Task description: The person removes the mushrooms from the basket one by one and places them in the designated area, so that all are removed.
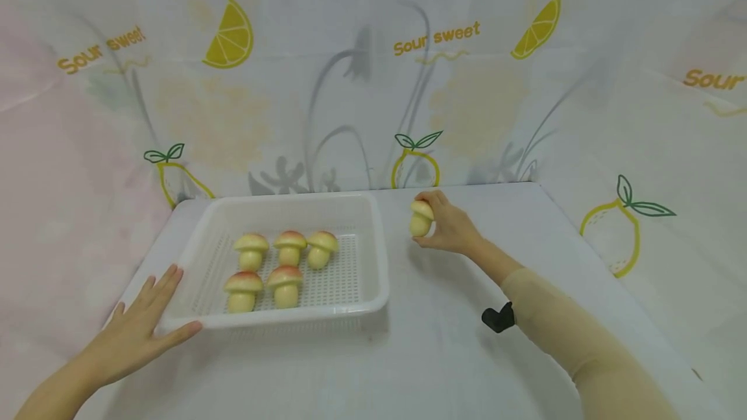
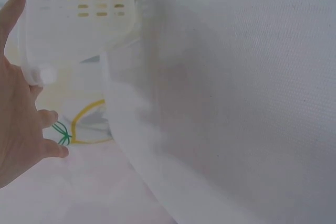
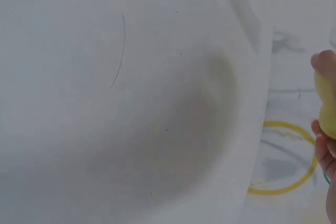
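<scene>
My right hand [image 1: 448,224] pinches a pale yellow toy mushroom [image 1: 420,219] between thumb and fingers, raised above the table to the right of the basket. At the right edge of the right wrist view, part of that mushroom [image 3: 326,114] shows in the fingers. A white perforated plastic basket [image 1: 380,264] holds several similar mushrooms [image 1: 290,247], standing caps up, most with reddish tops and one tilted. With fingers spread, my left hand [image 1: 137,332] rests at the basket's left front corner. In the left wrist view the basket's wall [image 2: 58,30] lies beside the fingers.
A white cloth covers the table [image 1: 443,355]. Behind it hangs a curtain [image 1: 362,83] printed with lemons and "Sour sweet" lettering. A black piece [image 1: 498,317] sticks out at the right wrist. The right hand's shadow [image 3: 205,114] falls on the cloth.
</scene>
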Motion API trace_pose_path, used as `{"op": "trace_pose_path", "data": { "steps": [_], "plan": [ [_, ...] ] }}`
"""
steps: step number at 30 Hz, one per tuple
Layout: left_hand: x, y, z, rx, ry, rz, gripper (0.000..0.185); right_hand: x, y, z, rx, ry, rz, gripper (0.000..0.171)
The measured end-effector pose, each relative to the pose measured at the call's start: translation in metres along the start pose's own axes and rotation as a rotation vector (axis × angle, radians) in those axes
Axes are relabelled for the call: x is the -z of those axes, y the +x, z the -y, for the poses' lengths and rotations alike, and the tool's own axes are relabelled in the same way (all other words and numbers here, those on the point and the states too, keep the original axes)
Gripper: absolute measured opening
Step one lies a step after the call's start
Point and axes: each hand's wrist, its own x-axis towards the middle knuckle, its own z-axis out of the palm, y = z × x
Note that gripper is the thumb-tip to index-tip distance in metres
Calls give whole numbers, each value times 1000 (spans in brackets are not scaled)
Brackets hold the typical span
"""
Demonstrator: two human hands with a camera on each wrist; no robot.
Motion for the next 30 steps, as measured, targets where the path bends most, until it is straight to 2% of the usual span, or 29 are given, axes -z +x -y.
{"op": "trace_pose_path", "data": {
  "steps": [7, 12, 21, 30],
  "plan": [
    [0, -1, 0, 4, -8, 8, 94, -12, 3, -5, -103, 61, -27, 80],
    [-2, -1, 0, 5, -9, 9, 94, -23, 6, -9, -192, 125, -8, 81],
    [-2, 0, -1, 5, 7, -5, 93, -37, 9, -11, -316, 144, 104, 78],
    [1, -1, -3, 5, 5, -8, 94, -47, 9, -14, -358, 72, 245, 79]
  ]
}}
